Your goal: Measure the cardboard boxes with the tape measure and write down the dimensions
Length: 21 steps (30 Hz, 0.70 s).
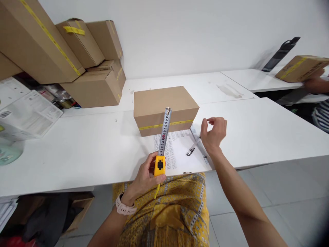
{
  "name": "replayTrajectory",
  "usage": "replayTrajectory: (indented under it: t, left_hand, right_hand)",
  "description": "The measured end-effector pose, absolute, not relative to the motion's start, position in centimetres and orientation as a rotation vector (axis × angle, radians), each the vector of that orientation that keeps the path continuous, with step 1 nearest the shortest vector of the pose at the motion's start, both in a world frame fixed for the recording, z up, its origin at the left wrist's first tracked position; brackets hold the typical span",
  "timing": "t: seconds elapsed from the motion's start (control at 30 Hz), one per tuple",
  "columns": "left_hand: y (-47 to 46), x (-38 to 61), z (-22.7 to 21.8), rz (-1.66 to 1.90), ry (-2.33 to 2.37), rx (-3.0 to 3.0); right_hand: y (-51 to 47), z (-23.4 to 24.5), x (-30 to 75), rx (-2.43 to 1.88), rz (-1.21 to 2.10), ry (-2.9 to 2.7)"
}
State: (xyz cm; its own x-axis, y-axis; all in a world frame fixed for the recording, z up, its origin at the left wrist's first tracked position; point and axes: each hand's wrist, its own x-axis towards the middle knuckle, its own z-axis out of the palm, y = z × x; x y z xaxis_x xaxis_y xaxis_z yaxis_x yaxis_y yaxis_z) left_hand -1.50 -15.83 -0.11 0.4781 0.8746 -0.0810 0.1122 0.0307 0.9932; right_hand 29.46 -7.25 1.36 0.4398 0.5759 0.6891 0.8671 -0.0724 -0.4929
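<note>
My left hand (146, 176) grips a yellow tape measure (159, 165) at the table's front edge. Its steel blade (165, 131) sticks out up and away, its tip in front of a brown cardboard box (164, 108) with a yellow tape band. The box stands on the white table (77, 151), just behind a printed sheet of numbers (177, 151). My right hand (213, 133) hovers right of the box, above the sheet, fingers loosely curled and holding nothing. A pen (192, 148) lies on the sheet just below that hand.
Several cardboard boxes (84, 58) are stacked at the back left, with papers and packaging (25, 113) in front of them. At the far right another person's hand (315, 83) holds a cardboard box (300, 68) on a neighbouring table.
</note>
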Motion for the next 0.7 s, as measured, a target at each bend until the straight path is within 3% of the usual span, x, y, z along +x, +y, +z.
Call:
replayTrajectory:
  t: [0.17, 0.37, 0.5, 0.6, 0.7]
  left_hand:
    - [-15.8, -1.5, -0.1, 0.740, 0.922, 1.433]
    - [-15.8, -1.5, -0.3, 0.759, 0.916, 1.439]
    - [-16.0, -1.4, -0.2, 0.778, 0.928, 1.445]
    - [-15.9, -1.3, -0.1, 0.773, 0.931, 1.447]
    - [-15.7, -1.3, 0.1, 0.760, 0.927, 1.447]
  right_hand:
    - [-11.1, 1.1, 29.5, -2.322, 0.277, -1.535]
    - [-11.0, 1.6, 29.5, -2.345, 0.337, -1.812]
    - [-11.5, 0.7, 31.0, -2.084, 0.482, -1.532]
    - [-13.0, 0.4, 31.4, -1.554, 0.738, -1.091]
    - [-14.6, 1.3, 30.8, -1.092, 0.744, -0.902]
